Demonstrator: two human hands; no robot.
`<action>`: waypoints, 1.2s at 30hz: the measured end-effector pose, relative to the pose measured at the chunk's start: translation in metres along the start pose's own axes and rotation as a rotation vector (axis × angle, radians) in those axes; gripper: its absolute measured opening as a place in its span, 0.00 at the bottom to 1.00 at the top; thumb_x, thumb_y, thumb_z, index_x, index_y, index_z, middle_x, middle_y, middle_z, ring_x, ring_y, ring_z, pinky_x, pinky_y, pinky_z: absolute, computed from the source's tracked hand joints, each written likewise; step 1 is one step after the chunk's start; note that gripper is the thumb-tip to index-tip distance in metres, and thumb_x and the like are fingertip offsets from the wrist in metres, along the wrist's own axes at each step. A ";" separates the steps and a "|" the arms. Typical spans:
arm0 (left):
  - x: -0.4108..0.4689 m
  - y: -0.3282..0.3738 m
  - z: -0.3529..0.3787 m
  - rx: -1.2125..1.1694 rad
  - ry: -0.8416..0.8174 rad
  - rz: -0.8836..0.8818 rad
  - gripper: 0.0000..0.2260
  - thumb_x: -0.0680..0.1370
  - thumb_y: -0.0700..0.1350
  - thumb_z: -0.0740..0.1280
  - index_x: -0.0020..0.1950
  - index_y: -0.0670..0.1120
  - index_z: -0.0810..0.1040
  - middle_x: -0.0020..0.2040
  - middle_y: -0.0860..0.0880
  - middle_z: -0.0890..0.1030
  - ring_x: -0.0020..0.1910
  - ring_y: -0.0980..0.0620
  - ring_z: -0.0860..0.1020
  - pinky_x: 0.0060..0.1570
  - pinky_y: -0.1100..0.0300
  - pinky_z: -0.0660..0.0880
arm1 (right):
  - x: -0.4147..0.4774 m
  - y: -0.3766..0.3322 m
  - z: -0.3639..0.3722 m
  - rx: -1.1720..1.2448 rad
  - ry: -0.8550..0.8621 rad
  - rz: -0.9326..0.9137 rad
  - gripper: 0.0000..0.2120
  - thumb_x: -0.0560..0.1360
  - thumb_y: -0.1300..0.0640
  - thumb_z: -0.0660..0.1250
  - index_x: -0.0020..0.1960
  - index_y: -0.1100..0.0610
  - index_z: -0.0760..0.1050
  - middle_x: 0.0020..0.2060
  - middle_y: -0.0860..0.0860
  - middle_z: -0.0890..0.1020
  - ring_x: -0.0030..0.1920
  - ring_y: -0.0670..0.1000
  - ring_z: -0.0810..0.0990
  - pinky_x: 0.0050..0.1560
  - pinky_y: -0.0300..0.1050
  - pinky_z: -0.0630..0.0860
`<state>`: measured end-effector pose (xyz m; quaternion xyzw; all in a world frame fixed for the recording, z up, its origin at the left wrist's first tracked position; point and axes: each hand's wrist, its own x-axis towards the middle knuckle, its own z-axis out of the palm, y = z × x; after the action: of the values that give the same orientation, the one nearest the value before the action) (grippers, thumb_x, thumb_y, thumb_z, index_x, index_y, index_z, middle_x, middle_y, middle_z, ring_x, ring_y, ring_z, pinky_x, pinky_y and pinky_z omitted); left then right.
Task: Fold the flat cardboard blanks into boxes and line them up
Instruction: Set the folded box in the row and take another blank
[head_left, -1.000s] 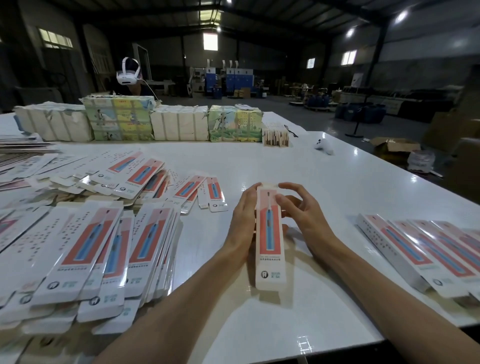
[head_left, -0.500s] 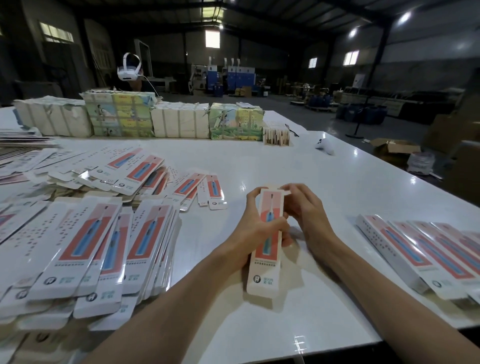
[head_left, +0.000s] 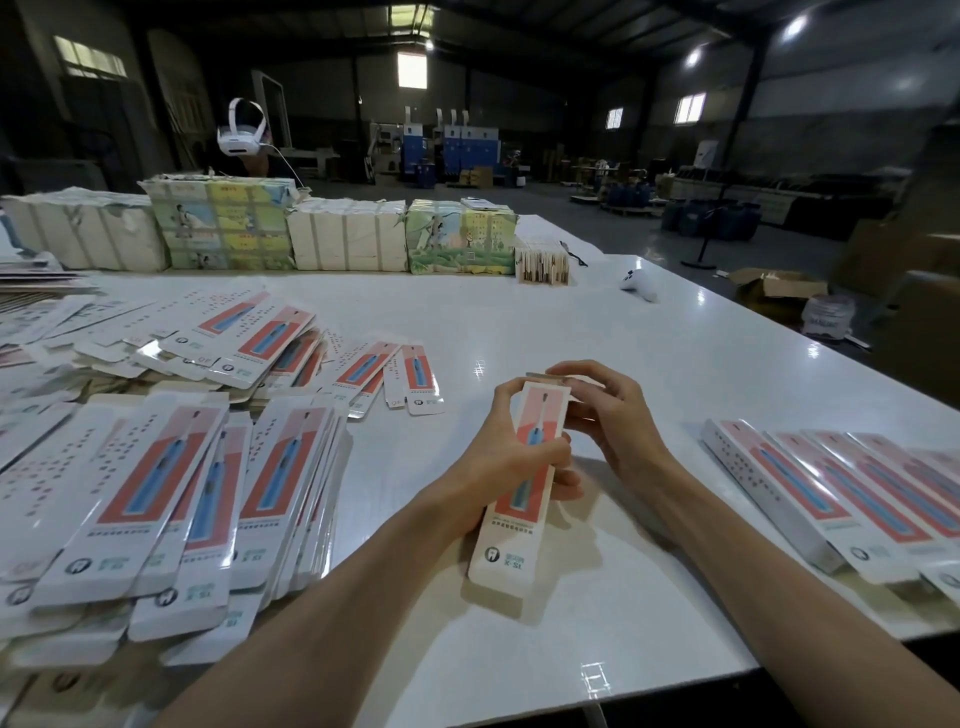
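A long narrow toothbrush box (head_left: 506, 540), white with a red and blue print, is held above the white table (head_left: 519, 322) at centre. My left hand (head_left: 506, 457) grips its middle, thumb across the printed face. My right hand (head_left: 605, 410) curls its fingers over the box's far end, where the end flap sits. Several flat blanks (head_left: 171, 483) lie stacked and fanned out at the left. A row of folded boxes (head_left: 841, 493) lies side by side at the right edge.
Wrapped bundles of stock (head_left: 228, 228) line the far side of the table, with a small stack of cards (head_left: 543, 265) and a white controller (head_left: 639, 285) beside them. A person with a white headset (head_left: 241, 132) stands behind. Loose blanks (head_left: 249, 338) spread at mid left.
The box has been lifted and tilted, its far end swung to the right. My left hand moved from the box's side to a grip round its middle; my right hand closed over the far end.
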<state>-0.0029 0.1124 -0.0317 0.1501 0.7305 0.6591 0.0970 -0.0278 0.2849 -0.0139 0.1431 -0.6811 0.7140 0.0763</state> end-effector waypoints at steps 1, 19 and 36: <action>0.000 0.000 0.000 0.000 0.000 -0.005 0.36 0.75 0.47 0.77 0.73 0.66 0.59 0.62 0.46 0.81 0.45 0.45 0.89 0.41 0.58 0.84 | 0.000 -0.002 0.000 0.023 -0.008 0.010 0.10 0.85 0.61 0.63 0.55 0.61 0.83 0.52 0.59 0.87 0.53 0.63 0.87 0.48 0.47 0.84; -0.002 -0.003 0.001 0.091 0.023 0.002 0.41 0.74 0.47 0.78 0.71 0.72 0.53 0.59 0.45 0.79 0.41 0.46 0.88 0.41 0.57 0.84 | -0.001 -0.008 -0.001 0.103 0.099 0.142 0.10 0.82 0.60 0.70 0.48 0.60 0.88 0.49 0.60 0.89 0.48 0.60 0.89 0.43 0.47 0.85; -0.002 0.000 -0.009 -0.037 0.111 0.030 0.35 0.76 0.44 0.76 0.72 0.66 0.60 0.56 0.44 0.81 0.37 0.47 0.87 0.37 0.60 0.82 | -0.007 -0.001 0.005 -0.040 -0.100 -0.021 0.12 0.81 0.57 0.73 0.64 0.56 0.82 0.56 0.56 0.87 0.58 0.58 0.87 0.59 0.50 0.84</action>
<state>-0.0038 0.1030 -0.0309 0.1225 0.7202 0.6811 0.0492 -0.0205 0.2811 -0.0146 0.1842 -0.6966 0.6914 0.0524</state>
